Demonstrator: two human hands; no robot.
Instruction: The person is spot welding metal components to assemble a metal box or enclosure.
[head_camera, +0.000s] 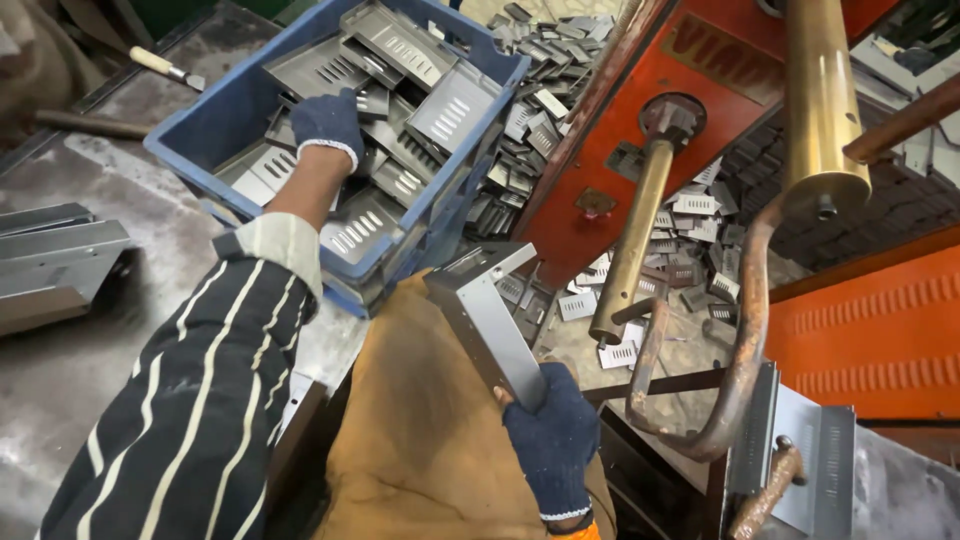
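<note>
**Grip State and Handling: Bent Sheet-Metal Bracket**

Clamped in your right hand, near and slightly right of centre, is a bent sheet-metal bracket. The gloved fingers wrap its lower end, thumb side facing you, and the part rises up and to the left above the tan apron. Your left hand, also gloved, reaches far and left into the blue crate. Its fingers curl down onto the slotted metal panels stacked there; whether they have closed on one cannot be determined from this view.

Handling notes, by judgement:

- Treat the bracket as stiff and light. It appears to be thin folded sheet and should not flex under one hand.
- Expect sharp cut edges and corners. Keep gloves on and hold across the flat faces, not along the raw edge.
- Take hold near one end, as your right hand does, or at the fold, where the section is strongest.
- Bare metal is likely slick, so grip firmly.

Small punched pieces litter the floor beside the orange press frame, far and right.
</note>
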